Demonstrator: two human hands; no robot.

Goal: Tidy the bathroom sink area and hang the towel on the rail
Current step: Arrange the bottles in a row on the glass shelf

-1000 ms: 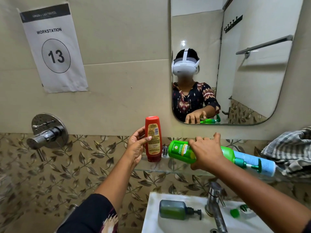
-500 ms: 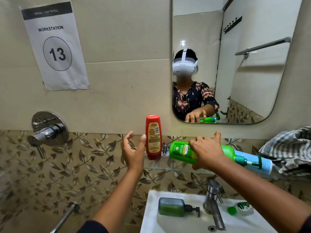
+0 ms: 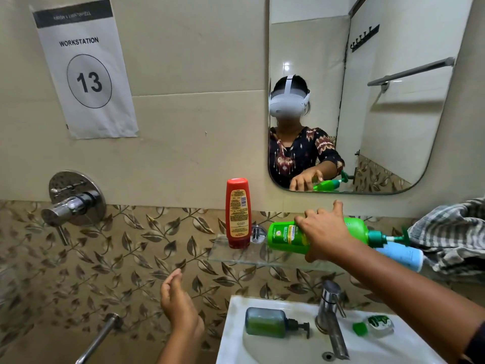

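The right hand (image 3: pixel 324 232) was clenched around the green pump bottle (image 3: pixel 286 236), which lay on its side along the glass shelf (image 3: pixel 236 254) with its pump head pointing right. The left hand (image 3: pixel 178 306) hung below the shelf, fingers (image 3: pixel 172 281) released and loosely curved, grasping nothing. The red bottle (image 3: pixel 237 214) stood cap-down at the shelf's left end, just beside the green bottle's base. A light blue bottle (image 3: pixel 401 256) lay on the shelf behind the green pump. The striped towel (image 3: pixel 451 237) sat bunched at the shelf's right end, touching the pump. On the sink (image 3: pixel 233 337) rim lay a dark soap dispenser (image 3: pixel 266 323) on its side, left of the tap (image 3: pixel 332 313), and a small green-capped container (image 3: pixel 375 325) to its right. The mirror (image 3: pixel 393 127) showed a bare towel rail (image 3: pixel 412 72).
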